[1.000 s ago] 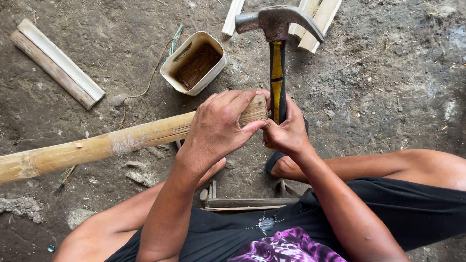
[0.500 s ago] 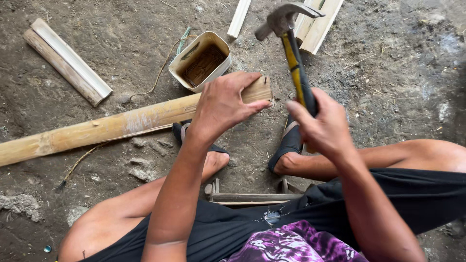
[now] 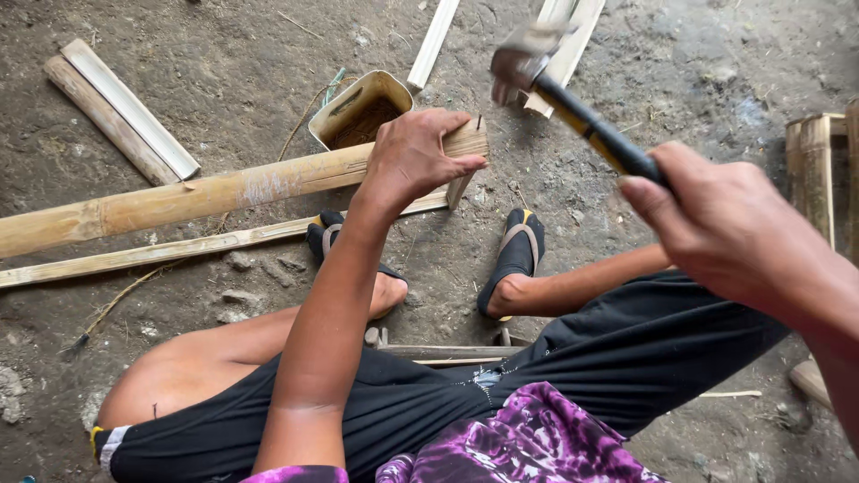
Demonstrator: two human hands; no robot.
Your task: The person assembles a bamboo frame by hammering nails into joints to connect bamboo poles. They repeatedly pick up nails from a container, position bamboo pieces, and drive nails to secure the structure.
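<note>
Bamboo work on the dirt floor (image 3: pixel 224 80): the long bamboo pole (image 3: pixel 206 192) runs from the left edge toward the middle of the frame, its cut end just right of centre, with a thinner bamboo strip (image 3: pixel 161 252) lying alongside below it. The left hand (image 3: pixel 413 156) presses down over the pole's cut end, fingers spread and curled across the top. The right hand (image 3: pixel 729 224), at the right of the frame, is clenched around the dark handle of a claw hammer (image 3: pixel 555 85), whose blurred head hangs above and to the right of the pole end, well clear of the wood.

To strike well, the blow should land squarely on the pole's end, and whatever is being driven there is hidden under the left hand, so I cannot tell what it is. The fingers lie close to where the head would fall; drawing them back along the pole would be safer. Both feet in dark sandals (image 3: pixel 519 255) sit just below the pole, so it should be kept pinned firmly to stop it rolling toward them.

An open tin (image 3: pixel 353 107) sits just above the pole, near enough to be knocked. Split bamboo pieces (image 3: pixel 121 112) lie at upper left, pale slats (image 3: pixel 573 27) at the top.
</note>
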